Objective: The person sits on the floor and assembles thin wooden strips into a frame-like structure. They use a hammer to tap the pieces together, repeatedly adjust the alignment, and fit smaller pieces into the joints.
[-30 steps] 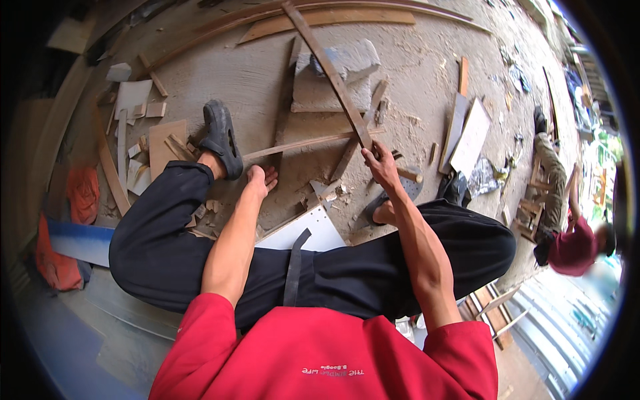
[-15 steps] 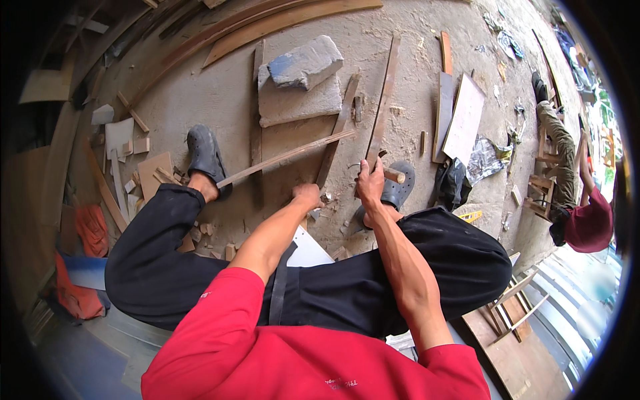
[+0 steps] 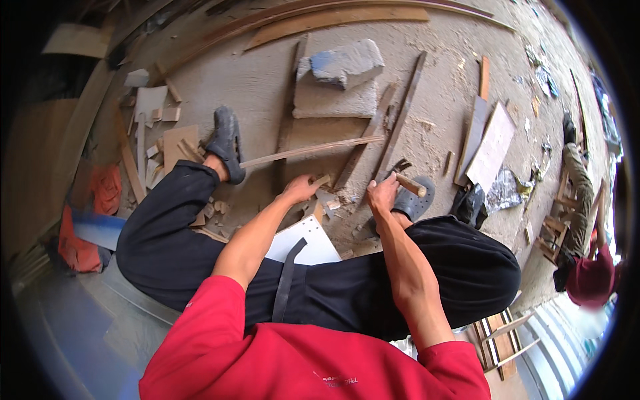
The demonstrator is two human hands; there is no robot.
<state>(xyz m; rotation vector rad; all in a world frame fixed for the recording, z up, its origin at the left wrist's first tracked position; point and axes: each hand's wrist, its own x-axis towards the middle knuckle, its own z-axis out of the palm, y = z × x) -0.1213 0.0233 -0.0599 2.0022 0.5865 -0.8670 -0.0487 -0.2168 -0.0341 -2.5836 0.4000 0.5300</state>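
Observation:
My left hand (image 3: 300,189) is closed around a small wooden block (image 3: 321,181), whose end sticks out beyond the fingers. It hangs over the ground between my feet. My right hand (image 3: 382,194) grips a hammer with a wooden handle (image 3: 412,186); the dark claw (image 3: 401,165) shows just past the fingers. The hand is beside my right shoe (image 3: 417,200), near the lower end of a long wooden strip (image 3: 403,117). Below my left hand, a white board (image 3: 293,239) with small dark holes lies between my legs.
A thin stick (image 3: 313,149) runs from my left shoe (image 3: 227,143) across other strips. Concrete blocks (image 3: 337,97) lie ahead on the dusty floor. Wood scraps (image 3: 157,113) are at left; boards (image 3: 492,143) and black plastic (image 3: 470,203) at right. Another person (image 3: 590,280) is at far right.
The view has shifted, so the floor things appear farther right. My left hand has moved off the dark strip, and a wooden block now shows in it. The right hand still holds the hammer.

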